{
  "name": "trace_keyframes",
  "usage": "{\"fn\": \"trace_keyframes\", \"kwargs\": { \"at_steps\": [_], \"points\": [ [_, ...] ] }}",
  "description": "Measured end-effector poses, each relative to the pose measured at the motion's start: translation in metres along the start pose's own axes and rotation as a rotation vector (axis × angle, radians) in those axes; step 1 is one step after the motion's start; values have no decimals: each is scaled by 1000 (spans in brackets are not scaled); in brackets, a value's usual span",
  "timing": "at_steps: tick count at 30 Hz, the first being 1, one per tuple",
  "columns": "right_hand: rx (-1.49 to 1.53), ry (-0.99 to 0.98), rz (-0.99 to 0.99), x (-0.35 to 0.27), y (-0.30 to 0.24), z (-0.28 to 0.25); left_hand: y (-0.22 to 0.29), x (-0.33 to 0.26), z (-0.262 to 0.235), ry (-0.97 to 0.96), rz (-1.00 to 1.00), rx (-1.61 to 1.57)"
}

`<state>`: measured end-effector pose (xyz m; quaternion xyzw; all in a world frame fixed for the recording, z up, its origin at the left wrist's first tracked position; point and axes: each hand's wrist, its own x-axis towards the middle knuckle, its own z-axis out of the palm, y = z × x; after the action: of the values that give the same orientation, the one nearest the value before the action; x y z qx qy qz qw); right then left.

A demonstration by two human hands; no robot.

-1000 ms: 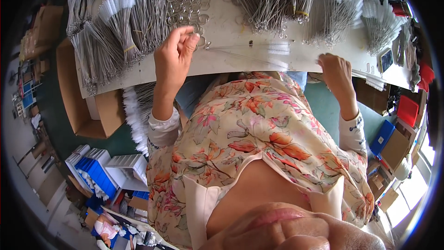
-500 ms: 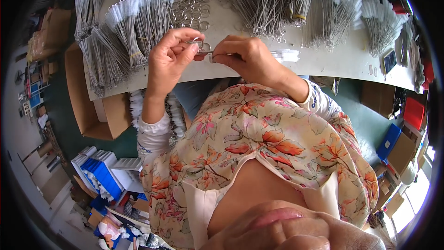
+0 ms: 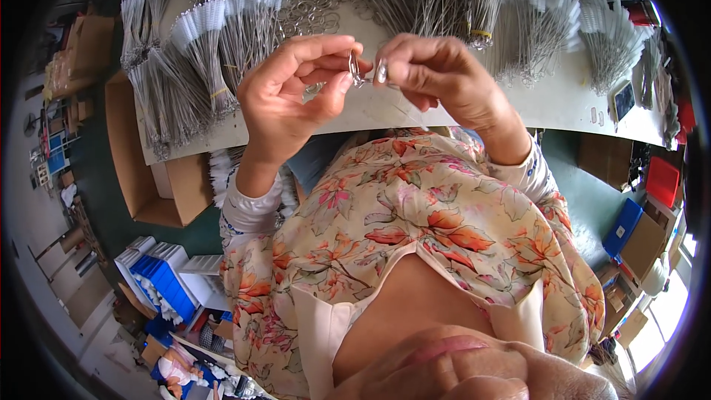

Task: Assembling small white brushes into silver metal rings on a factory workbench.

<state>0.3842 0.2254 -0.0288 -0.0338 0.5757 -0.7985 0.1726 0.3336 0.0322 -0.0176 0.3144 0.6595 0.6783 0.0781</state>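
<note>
My left hand (image 3: 290, 100) is raised over the near edge of the table, pinching a shiny metal ring (image 3: 354, 67) upright between thumb and fingers. Smaller bright metal loops show at the ring's lower end. Right beside it, my right hand (image 3: 453, 78) has its thumb and fingers pressed together. Something silvery glints at those fingertips, but what they grip is too small and covered to name. Beyond my hands, many loose metal rings (image 3: 307, 4) lie on the table. A bundle of white-bristled wire brushes (image 3: 222, 37) lies just left of them.
More brush bundles (image 3: 433, 11) cover the far and right side of the white table (image 3: 570, 107). A phone (image 3: 624, 98) lies near its right edge. An open cardboard box (image 3: 181, 200) stands below left, with blue and white bins (image 3: 159, 281) nearer me. Another person (image 3: 178, 370) is at lower left.
My right hand has risen and turned, moving slightly right. The white brush head that stuck out behind it is out of sight. My left hand shifted right, bringing the ring along.
</note>
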Motion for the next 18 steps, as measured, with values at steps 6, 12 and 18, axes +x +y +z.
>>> {"fn": "trace_keyframes", "kwargs": {
  "at_steps": [6,12,18],
  "points": [
    [17,80,-127,2,-38,18,18,12,6,84,332,232],
    [-126,-25,-199,8,-52,13,34,21,-1,100,375,343],
    [-481,117,-305,4,-57,22,57,31,-9,-96,284,478]
  ]
}}
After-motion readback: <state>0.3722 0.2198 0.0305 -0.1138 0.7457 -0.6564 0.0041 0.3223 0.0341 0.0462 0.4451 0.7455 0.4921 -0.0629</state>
